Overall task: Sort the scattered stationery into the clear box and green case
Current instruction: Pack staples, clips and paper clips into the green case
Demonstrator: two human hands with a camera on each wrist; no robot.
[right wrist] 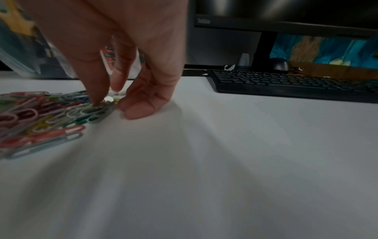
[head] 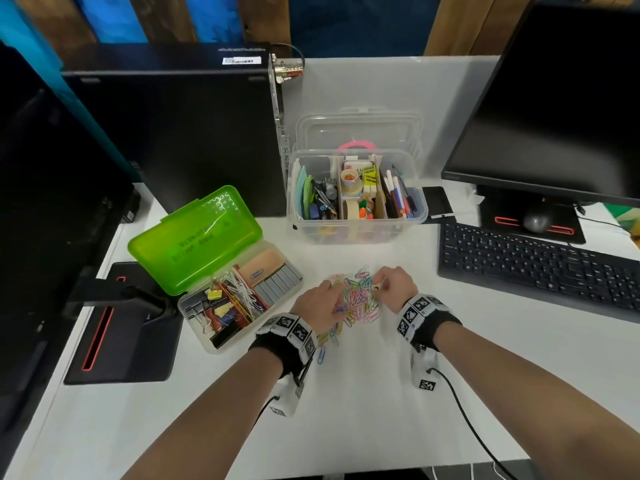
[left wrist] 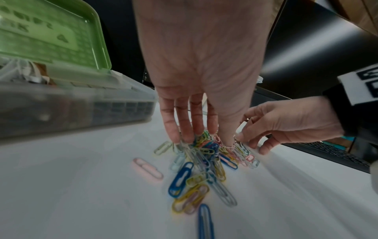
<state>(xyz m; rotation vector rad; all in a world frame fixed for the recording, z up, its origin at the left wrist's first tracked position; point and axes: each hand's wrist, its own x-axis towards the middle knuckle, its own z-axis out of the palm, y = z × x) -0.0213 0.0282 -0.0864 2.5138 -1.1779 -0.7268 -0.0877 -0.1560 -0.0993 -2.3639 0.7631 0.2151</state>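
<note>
A pile of coloured paper clips (head: 358, 296) (left wrist: 196, 169) (right wrist: 40, 116) lies on the white table (head: 346, 410) between both hands. My left hand (head: 322, 299) (left wrist: 196, 137) has straight fingers, their tips pressing down on the pile's left side. My right hand (head: 394, 284) (left wrist: 245, 140) (right wrist: 110, 100) is curled at the pile's right edge, thumb and forefinger pinching clips there. The green case (head: 194, 237) (left wrist: 51, 35) stands open to the left, with clips and staples inside. The clear box (head: 356, 233) (right wrist: 26, 48), lid off, sits behind the pile and holds pens and tape.
A black keyboard (head: 536, 268) (right wrist: 286, 80) lies to the right, under a monitor (head: 561, 98) with a mouse (head: 536, 220) on its stand. A black computer tower (head: 173, 133) rises behind the green case. Another monitor's base (head: 121, 323) is at the left. Bare table lies near me.
</note>
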